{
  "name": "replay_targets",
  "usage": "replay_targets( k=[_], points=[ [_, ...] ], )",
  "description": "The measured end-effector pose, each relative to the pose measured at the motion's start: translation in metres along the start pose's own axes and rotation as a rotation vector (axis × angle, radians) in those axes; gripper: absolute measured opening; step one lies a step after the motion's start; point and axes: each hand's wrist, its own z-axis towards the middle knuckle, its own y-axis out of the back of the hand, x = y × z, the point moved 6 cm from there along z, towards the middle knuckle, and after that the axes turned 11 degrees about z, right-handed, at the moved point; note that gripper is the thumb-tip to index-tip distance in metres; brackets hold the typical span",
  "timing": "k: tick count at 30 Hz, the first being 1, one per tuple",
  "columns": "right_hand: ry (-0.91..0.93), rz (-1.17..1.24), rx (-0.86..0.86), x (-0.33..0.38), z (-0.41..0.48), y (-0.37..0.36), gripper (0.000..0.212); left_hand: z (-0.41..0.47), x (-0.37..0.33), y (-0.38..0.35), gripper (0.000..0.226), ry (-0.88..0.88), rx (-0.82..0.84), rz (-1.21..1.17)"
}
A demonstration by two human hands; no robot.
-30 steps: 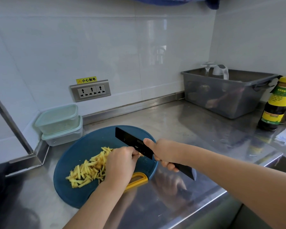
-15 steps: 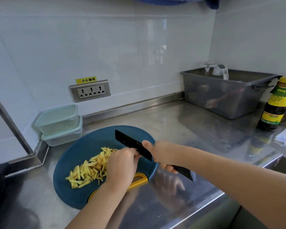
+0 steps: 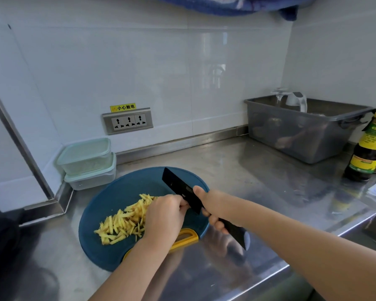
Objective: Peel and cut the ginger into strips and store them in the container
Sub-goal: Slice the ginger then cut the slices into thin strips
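Kitchen, steel counter [image 3: 237, 170], tiled wall [image 3: 182, 72], sauce bottle [image 3: 367, 148]

Left hand [image 3: 164, 218] covered whatever its fingers pressed. Knife [image 3: 180, 189] cutting edge hidden behind it. Bottle [image 3: 369, 146] cut by right edge. Bin [image 3: 302, 131] contents murky.

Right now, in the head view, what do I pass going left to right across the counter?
From the left: containers → ginger strips → left hand → right hand gripping the knife → tub → bottle.
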Motion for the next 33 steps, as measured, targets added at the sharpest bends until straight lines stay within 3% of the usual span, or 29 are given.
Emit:
replay_targets(
  k=[4,18,29,33],
  points=[
    [0.113,0.206,0.048,-0.006,-0.005,0.01,0.059,0.002,0.002,0.001,0.017,0.011,0.014,-0.013],
    [0.276,-0.042,-0.158,0.012,-0.015,0.013,0.063,0.003,0.002,-0.002,0.018,0.041,0.013,-0.022],
    [0.142,-0.098,-0.178,0.014,-0.009,0.004,0.069,0.001,0.002,-0.001,0.02,0.028,0.012,-0.009],
    [0.33,-0.051,-0.119,0.016,-0.02,0.012,0.055,0.001,0.002,-0.002,0.019,0.026,0.022,-0.012]
  ],
)
